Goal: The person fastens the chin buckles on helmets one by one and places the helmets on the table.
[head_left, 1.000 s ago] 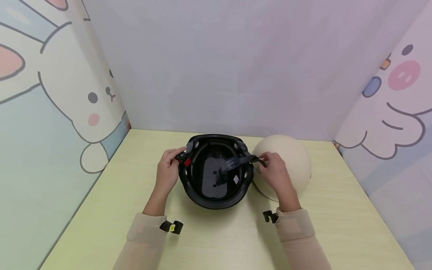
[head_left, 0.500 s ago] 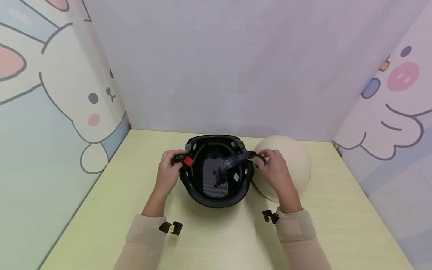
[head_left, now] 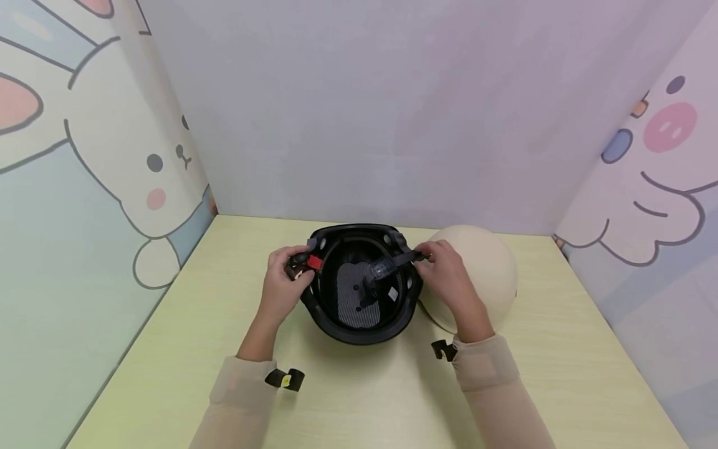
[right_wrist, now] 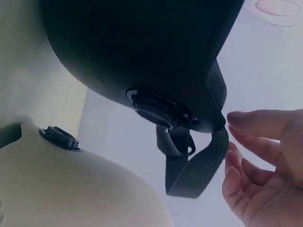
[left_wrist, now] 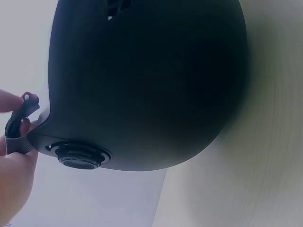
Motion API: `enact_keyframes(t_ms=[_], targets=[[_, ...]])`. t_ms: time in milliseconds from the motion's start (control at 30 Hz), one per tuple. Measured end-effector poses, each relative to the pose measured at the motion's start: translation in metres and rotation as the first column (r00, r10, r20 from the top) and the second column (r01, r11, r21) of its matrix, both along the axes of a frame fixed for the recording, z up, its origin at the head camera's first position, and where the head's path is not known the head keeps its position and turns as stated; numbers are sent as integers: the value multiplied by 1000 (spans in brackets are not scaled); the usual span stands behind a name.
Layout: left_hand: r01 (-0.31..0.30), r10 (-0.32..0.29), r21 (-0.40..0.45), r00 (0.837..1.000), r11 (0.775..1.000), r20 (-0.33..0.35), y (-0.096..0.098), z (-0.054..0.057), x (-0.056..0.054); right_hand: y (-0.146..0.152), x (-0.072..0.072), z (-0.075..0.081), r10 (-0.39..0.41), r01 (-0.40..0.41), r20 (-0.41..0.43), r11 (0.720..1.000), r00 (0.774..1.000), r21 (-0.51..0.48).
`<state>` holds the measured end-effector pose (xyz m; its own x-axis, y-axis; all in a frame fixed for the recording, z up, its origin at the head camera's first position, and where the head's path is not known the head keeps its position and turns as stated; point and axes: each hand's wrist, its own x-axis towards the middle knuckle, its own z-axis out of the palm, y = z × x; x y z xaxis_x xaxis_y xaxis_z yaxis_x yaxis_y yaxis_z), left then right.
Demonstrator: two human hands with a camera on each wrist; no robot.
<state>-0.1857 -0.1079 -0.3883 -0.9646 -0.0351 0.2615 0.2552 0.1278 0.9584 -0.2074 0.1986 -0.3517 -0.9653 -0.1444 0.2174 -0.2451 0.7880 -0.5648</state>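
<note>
Pale desk point(head_left: 359, 405): black helmet point(head_left: 353, 280), upturned, between my left hand point(head_left: 280, 284), pinching its red-tabbed buckle point(head_left: 315, 262), and my right hand point(head_left: 445, 274), half-curled at the strap point(right_wrist: 201, 170), hold unclear. Uneven tugging could roll the round-bottomed helmet.

On the counter point(head_left: 359, 399), we see the upturned helmet point(head_left: 359, 337) and, just beside it on the right, the other helmet point(head_left: 487, 268), dome up. At the upturned helmet's left edge, the buckle point(head_left: 315, 262) lies in the left hand point(head_left: 282, 280); at its right edge, the strap point(head_left: 401, 259) runs from inside it to the right hand point(head_left: 449, 275), which overlaps the other helmet in our head view. Behind the counter we have the back wall point(head_left: 381, 112), with side walls point(head_left: 112, 206) left and right
</note>
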Motion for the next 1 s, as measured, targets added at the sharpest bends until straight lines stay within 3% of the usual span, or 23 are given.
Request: enact_keyframes(t_ms=[167, 333, 567, 733, 1000], targets=[[-17, 16, -66, 1000, 998, -14, 0, -3, -1, -10, -8, -1, 110, -110, 8, 992, 994, 55], [-44, 42, -130, 999, 991, -18, 1, -5, -2, -19, -14, -3, 216, -218, 33, 968, 976, 124], [-76, 71, -114, 996, 990, -52, 4, -6, -4, -30, -20, -7, 339, -343, 54, 915, 939, 215], [-88, 83, -107, 995, 990, -48, 6, -6, -5, -36, -23, -10, 398, -407, 85, 888, 913, 216], [-103, 98, -117, 994, 988, -45, 6, -7, -5, -41, -30, -15, 436, -453, 125, 863, 891, 223]])
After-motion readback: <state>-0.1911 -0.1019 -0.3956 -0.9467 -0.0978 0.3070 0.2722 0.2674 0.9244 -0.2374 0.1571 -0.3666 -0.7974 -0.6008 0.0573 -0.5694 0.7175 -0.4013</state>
